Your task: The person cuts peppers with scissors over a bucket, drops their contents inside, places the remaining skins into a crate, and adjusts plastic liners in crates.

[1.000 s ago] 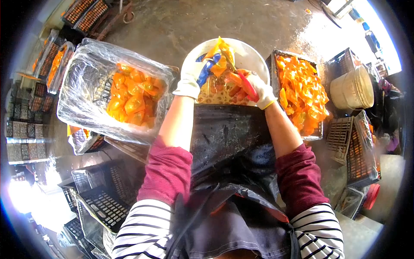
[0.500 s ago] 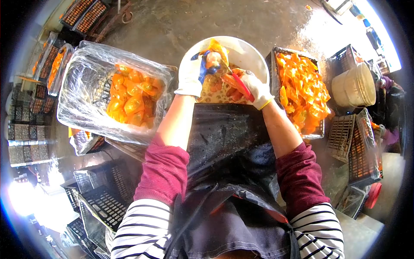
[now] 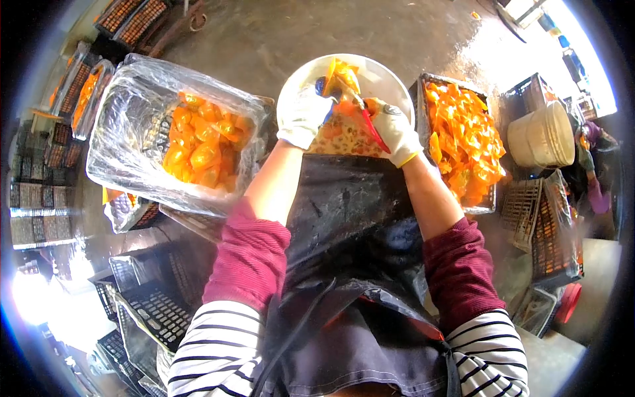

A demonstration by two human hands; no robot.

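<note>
My left hand (image 3: 305, 119), in a white glove with blue fingertips, is closed on a floppy orange fruit piece (image 3: 343, 73) above a round white tub (image 3: 389, 81). My right hand (image 3: 395, 131), in a white glove with a yellow cuff edge, grips a red-handled tool (image 3: 374, 132). Its front end reaches the fruit piece, but its tip is too small to make out. Pale, seed-like bits in wet pulp (image 3: 337, 140) lie in the tub below both hands.
A plastic-lined crate (image 3: 119, 142) with glossy orange fruit (image 3: 202, 142) stands left. To the right, another crate (image 3: 487, 204) is heaped with orange pieces (image 3: 463, 142). Beyond it are a cream bucket (image 3: 539, 135) and stacked crates. Black crates (image 3: 155, 314) stand at lower left.
My left hand has turned and moved slightly right with the fruit piece. My right hand has shifted a little, turning the red handle steeper against the fruit.
</note>
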